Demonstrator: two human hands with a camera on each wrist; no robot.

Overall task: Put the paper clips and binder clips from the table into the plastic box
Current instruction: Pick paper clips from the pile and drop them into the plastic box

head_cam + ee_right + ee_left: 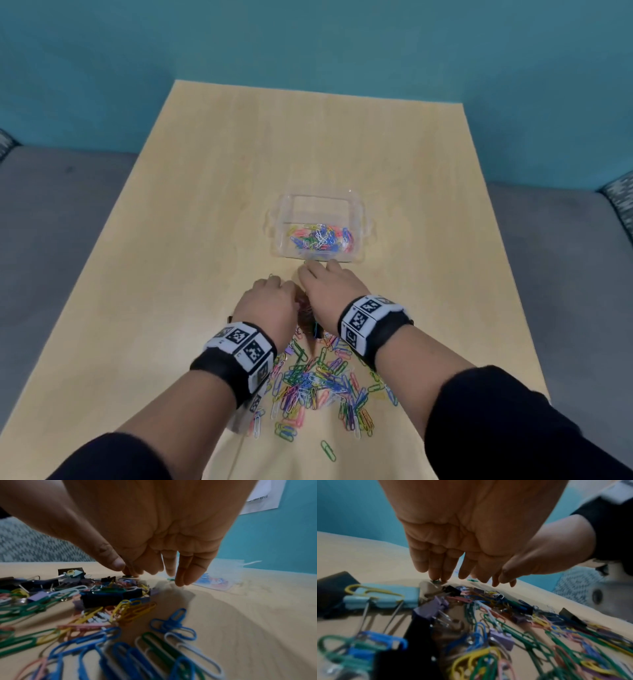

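Note:
A clear plastic box (pixel 279 219) stands mid-table with several coloured paper clips in it. A pile of paper clips (pixel 318 387) mixed with binder clips lies nearer me. Among them are a light blue binder clip (pixel 385 597), a purple one (pixel 431 608) and a black one (pixel 102 599). Both hands reach palm down over the pile's far end, side by side, just short of the box. My left hand (pixel 274 284) (pixel 443 577) has straight fingers whose tips touch the table at a small clip. My right hand (pixel 318 270) (pixel 154 573) also points its fingers down onto the table, holding nothing I can see.
The wooden table (pixel 205 205) has bare surface to the left, right and behind the box. A teal wall (pixel 308 51) rises behind it and grey seating (pixel 51 222) flanks both sides. One green paper clip (pixel 328 451) lies alone near the front edge.

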